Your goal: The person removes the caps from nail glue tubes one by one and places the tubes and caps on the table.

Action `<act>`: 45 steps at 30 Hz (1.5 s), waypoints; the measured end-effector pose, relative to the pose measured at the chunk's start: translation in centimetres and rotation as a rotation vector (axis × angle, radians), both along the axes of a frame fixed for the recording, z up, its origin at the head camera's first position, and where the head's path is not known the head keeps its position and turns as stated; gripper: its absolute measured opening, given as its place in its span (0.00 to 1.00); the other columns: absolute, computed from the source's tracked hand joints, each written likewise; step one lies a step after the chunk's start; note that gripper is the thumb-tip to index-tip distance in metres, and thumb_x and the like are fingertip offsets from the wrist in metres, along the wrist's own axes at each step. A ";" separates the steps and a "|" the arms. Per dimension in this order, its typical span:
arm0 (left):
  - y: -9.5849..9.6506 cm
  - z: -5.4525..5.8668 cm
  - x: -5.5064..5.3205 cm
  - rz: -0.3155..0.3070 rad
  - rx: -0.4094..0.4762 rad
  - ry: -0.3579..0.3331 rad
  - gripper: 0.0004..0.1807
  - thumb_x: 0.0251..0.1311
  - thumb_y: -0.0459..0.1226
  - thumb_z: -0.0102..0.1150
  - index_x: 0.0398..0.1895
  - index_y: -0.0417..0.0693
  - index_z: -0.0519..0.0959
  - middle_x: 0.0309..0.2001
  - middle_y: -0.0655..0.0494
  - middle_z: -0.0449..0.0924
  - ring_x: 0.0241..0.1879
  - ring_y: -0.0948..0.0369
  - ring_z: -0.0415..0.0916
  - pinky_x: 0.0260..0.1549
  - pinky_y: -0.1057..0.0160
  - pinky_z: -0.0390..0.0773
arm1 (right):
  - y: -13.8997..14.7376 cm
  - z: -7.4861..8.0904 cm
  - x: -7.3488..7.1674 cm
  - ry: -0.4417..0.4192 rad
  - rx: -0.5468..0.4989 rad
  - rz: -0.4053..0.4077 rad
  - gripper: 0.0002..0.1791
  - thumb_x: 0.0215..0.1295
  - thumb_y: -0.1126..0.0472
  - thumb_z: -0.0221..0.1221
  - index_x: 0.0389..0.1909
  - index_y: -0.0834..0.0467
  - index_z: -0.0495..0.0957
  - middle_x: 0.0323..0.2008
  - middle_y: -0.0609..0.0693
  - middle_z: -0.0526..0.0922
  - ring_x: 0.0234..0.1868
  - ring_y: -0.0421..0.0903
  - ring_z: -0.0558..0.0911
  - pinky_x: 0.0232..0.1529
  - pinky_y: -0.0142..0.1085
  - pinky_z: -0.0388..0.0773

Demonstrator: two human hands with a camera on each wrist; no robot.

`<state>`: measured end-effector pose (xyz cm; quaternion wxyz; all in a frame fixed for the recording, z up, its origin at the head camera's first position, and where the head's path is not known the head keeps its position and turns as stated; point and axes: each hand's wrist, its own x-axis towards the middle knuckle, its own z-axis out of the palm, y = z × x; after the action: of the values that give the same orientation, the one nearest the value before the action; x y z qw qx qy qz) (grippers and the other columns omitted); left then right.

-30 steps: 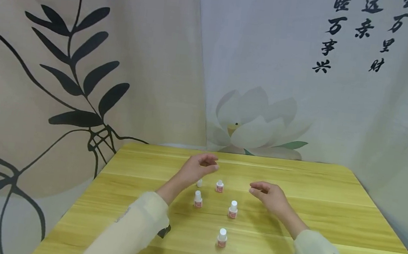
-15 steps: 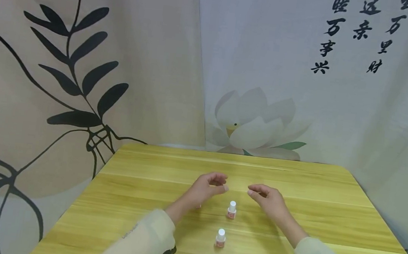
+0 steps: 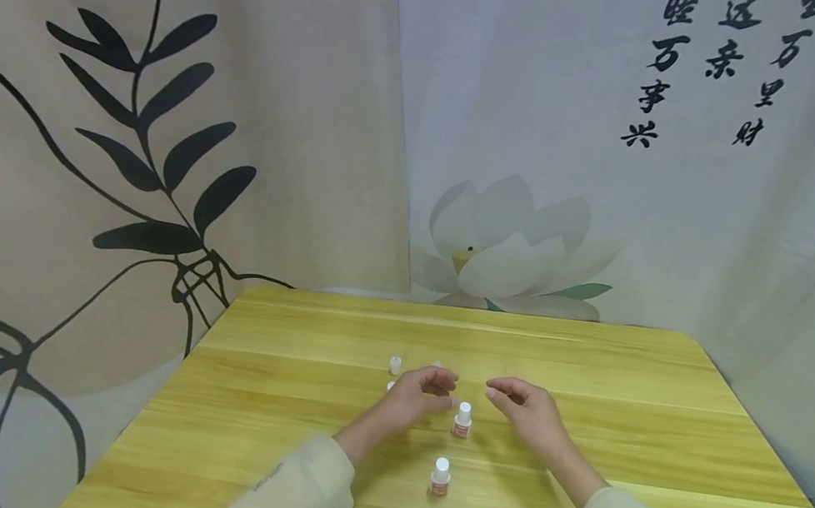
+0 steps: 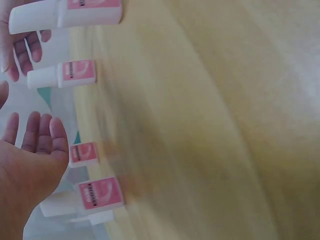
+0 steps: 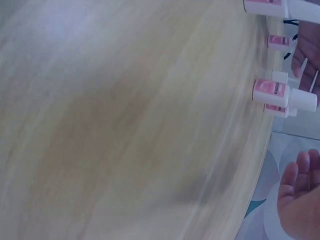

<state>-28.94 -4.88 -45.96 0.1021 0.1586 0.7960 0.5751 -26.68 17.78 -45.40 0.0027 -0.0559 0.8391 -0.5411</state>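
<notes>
Several small white bottles with pink labels stand upright on the wooden table [image 3: 268, 414]. My left hand [image 3: 422, 394] hovers with loosely bent fingers just left of the middle bottle [image 3: 462, 421], its thumb tip close by the cap. On that bottle's other side is my right hand [image 3: 526, 406], fingers softly bent and holding nothing. The front bottle [image 3: 440, 477] stands nearer me, below both hands. Behind the left hand, the back-left bottle [image 3: 396, 365] shows, while two others are mostly hidden by the hand. In the left wrist view, a labelled bottle [image 4: 100, 194] is beside the left palm.
A pale curtain [image 3: 328, 153] printed with dark leaves, a lotus and characters hangs behind the table's far edge. Dark straps show under both pale sleeves [image 3: 305, 485].
My left hand has come toward me and to the right, first covering and then partly uncovering the back bottles. My right hand has shifted slightly nearer and left. The bottles have stayed put.
</notes>
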 end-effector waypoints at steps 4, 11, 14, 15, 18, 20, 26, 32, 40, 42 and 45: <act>-0.1 -0.8 0.1 -0.007 -0.006 -0.021 0.23 0.62 0.41 0.67 0.58 0.42 0.77 0.54 0.47 0.78 0.52 0.56 0.74 0.50 0.55 0.77 | -0.4 -0.3 0.1 -0.001 0.007 -0.010 0.17 0.71 0.52 0.60 0.53 0.59 0.82 0.50 0.51 0.84 0.51 0.50 0.80 0.49 0.45 0.79; -0.1 -2.0 0.2 -0.019 -0.006 -0.035 0.22 0.60 0.37 0.68 0.57 0.41 0.78 0.52 0.50 0.80 0.49 0.57 0.76 0.49 0.57 0.78 | -1.1 -1.1 0.5 -0.006 -0.025 -0.002 0.17 0.70 0.55 0.61 0.54 0.61 0.81 0.51 0.53 0.83 0.52 0.51 0.80 0.50 0.45 0.80; -0.1 -2.6 0.2 -0.021 -0.016 -0.048 0.21 0.59 0.37 0.69 0.55 0.44 0.79 0.50 0.54 0.80 0.49 0.58 0.76 0.49 0.58 0.78 | -1.3 -1.3 0.7 -0.012 -0.055 0.000 0.17 0.70 0.55 0.61 0.53 0.61 0.81 0.52 0.53 0.83 0.52 0.51 0.80 0.51 0.45 0.79; -0.1 -2.8 0.1 -0.023 -0.021 -0.053 0.20 0.59 0.37 0.68 0.55 0.46 0.79 0.50 0.55 0.80 0.49 0.59 0.76 0.49 0.59 0.78 | -1.4 -1.3 0.7 -0.015 -0.068 0.000 0.17 0.70 0.55 0.61 0.53 0.60 0.81 0.52 0.53 0.83 0.53 0.51 0.80 0.52 0.45 0.79; -0.1 -3.2 0.1 -0.030 -0.020 -0.062 0.20 0.60 0.36 0.68 0.55 0.47 0.79 0.49 0.56 0.80 0.49 0.59 0.76 0.50 0.59 0.78 | -1.7 -1.5 0.8 -0.028 -0.102 -0.001 0.18 0.69 0.55 0.62 0.54 0.61 0.80 0.53 0.53 0.82 0.53 0.50 0.79 0.53 0.45 0.78; -0.2 -3.3 0.0 -0.035 -0.013 -0.068 0.19 0.60 0.36 0.68 0.55 0.47 0.79 0.50 0.55 0.80 0.49 0.59 0.76 0.50 0.58 0.78 | -1.8 -1.5 0.8 -0.040 -0.125 0.001 0.19 0.69 0.55 0.62 0.54 0.61 0.80 0.53 0.54 0.82 0.53 0.50 0.79 0.54 0.46 0.78; 0.0 -3.4 -0.1 -0.057 -0.004 -0.061 0.19 0.58 0.39 0.71 0.52 0.48 0.80 0.48 0.54 0.80 0.47 0.58 0.77 0.48 0.57 0.79 | -2.1 -1.8 0.8 -0.062 -0.142 0.003 0.20 0.66 0.54 0.64 0.54 0.61 0.80 0.51 0.53 0.82 0.51 0.48 0.80 0.53 0.46 0.78; 0.4 -3.7 0.0 -0.084 0.013 -0.054 0.14 0.57 0.37 0.72 0.46 0.50 0.83 0.42 0.58 0.82 0.44 0.58 0.78 0.47 0.59 0.78 | -2.4 -2.2 0.9 -0.082 -0.133 -0.011 0.19 0.66 0.54 0.65 0.53 0.60 0.81 0.48 0.48 0.84 0.50 0.48 0.80 0.53 0.48 0.78; 0.6 -3.9 0.1 -0.072 -0.017 -0.069 0.14 0.56 0.38 0.72 0.45 0.48 0.83 0.39 0.59 0.83 0.41 0.61 0.78 0.44 0.62 0.79 | -2.7 -2.3 1.1 -0.078 -0.149 -0.006 0.17 0.66 0.55 0.65 0.51 0.60 0.82 0.47 0.49 0.84 0.49 0.48 0.81 0.51 0.47 0.78; 0.7 -4.1 0.0 -0.064 -0.032 -0.057 0.14 0.56 0.39 0.73 0.44 0.48 0.84 0.38 0.60 0.83 0.41 0.62 0.78 0.43 0.63 0.79 | -2.7 -2.4 1.0 -0.072 -0.148 -0.001 0.16 0.65 0.56 0.66 0.50 0.60 0.83 0.46 0.49 0.84 0.48 0.47 0.81 0.50 0.46 0.79; 0.8 -4.2 0.0 -0.056 -0.054 -0.039 0.13 0.56 0.41 0.73 0.43 0.49 0.84 0.37 0.61 0.83 0.40 0.63 0.78 0.42 0.63 0.78 | -2.8 -2.5 1.0 -0.063 -0.149 0.002 0.15 0.64 0.57 0.67 0.48 0.59 0.83 0.44 0.49 0.85 0.45 0.47 0.81 0.47 0.46 0.79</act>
<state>-28.96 -4.09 -50.16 0.1381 0.1668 0.8042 0.5535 -25.73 14.97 -47.87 0.0254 -0.0398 0.7961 -0.6033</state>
